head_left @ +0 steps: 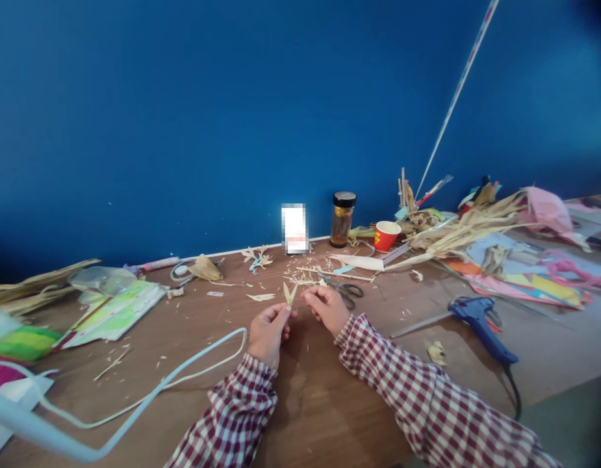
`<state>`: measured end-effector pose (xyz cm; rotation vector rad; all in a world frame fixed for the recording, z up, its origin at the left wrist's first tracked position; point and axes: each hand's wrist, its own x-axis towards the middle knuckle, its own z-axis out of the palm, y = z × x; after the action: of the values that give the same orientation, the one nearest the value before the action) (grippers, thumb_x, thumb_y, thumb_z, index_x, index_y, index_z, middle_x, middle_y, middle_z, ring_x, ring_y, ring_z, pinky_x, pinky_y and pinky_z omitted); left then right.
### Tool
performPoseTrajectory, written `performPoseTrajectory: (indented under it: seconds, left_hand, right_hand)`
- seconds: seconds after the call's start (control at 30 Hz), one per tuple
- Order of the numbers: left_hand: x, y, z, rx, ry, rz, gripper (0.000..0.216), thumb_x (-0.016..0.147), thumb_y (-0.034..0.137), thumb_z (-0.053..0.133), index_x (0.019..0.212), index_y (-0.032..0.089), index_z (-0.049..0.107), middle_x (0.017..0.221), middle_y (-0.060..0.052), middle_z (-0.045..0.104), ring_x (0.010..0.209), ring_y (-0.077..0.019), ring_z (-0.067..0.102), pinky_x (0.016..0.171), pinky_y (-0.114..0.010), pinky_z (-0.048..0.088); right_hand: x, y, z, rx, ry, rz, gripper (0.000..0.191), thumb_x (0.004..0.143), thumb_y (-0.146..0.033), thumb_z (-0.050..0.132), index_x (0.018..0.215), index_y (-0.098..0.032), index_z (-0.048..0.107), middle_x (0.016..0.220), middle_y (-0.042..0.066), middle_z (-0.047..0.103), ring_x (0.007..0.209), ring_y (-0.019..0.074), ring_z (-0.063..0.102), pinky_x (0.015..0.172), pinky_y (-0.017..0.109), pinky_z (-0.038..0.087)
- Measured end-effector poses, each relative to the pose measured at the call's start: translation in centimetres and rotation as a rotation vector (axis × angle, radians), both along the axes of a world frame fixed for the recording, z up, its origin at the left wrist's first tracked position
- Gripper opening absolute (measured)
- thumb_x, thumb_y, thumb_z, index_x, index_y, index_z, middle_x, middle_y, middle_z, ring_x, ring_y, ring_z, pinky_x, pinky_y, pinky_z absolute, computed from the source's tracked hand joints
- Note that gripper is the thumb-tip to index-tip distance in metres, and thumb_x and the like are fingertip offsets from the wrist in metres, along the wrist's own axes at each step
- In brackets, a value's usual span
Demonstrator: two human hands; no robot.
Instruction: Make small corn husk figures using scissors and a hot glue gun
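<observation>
Between thumb and fingers of my left hand (268,330) is a small husk piece (290,294), pale yellow-green, its two pointed tips spread upward in a V. My right hand (328,309) is beside it, a little to the right, thumb and fingertips pinched together; whatever they hold is too small to make out. Behind my right hand lie dark-handled scissors (349,292), partly covered by it. Cut husk scraps (300,273) are scattered just beyond both hands. A loose husk sliver (261,298) lies left of the held piece.
A blue glue gun (480,322) lies right of my right arm. A lidded jar (342,221) and red paper cup (385,236) stand near the blue wall. Dried husks (475,227) heap at right. A pale cable (168,383) loops across the left, near a green-patterned sheet (119,312).
</observation>
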<state>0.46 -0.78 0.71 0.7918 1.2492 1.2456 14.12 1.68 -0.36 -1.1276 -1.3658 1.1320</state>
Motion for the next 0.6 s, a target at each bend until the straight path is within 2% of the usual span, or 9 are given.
performPoseTrajectory:
  seconds: [0.3,0.6]
  left_hand:
    - [0.7,-0.4,0.1,0.019,0.010,-0.060,0.032,0.055,0.038,0.068,0.072,0.012,0.064,0.054,0.002,0.058,0.034,-0.0010,0.035,0.032,-0.014,0.025]
    - [0.4,-0.2,0.0,0.006,-0.027,-0.066,0.033,0.055,0.035,0.070,0.076,0.010,0.065,0.058,0.000,0.059,0.038,-0.0013,0.038,0.034,-0.014,0.028]
  right_hand:
    - [-0.1,-0.6,1.0,0.055,-0.032,0.085,0.021,0.075,-0.037,0.053,0.078,-0.017,0.059,0.059,-0.002,0.052,0.047,0.0078,0.042,0.045,0.020,0.035]
    - [0.0,-0.4,0.6,0.076,-0.105,0.089,0.027,0.078,-0.040,0.048,0.071,-0.017,0.059,0.047,-0.005,0.045,0.046,0.0091,0.040,0.048,0.022,0.035]
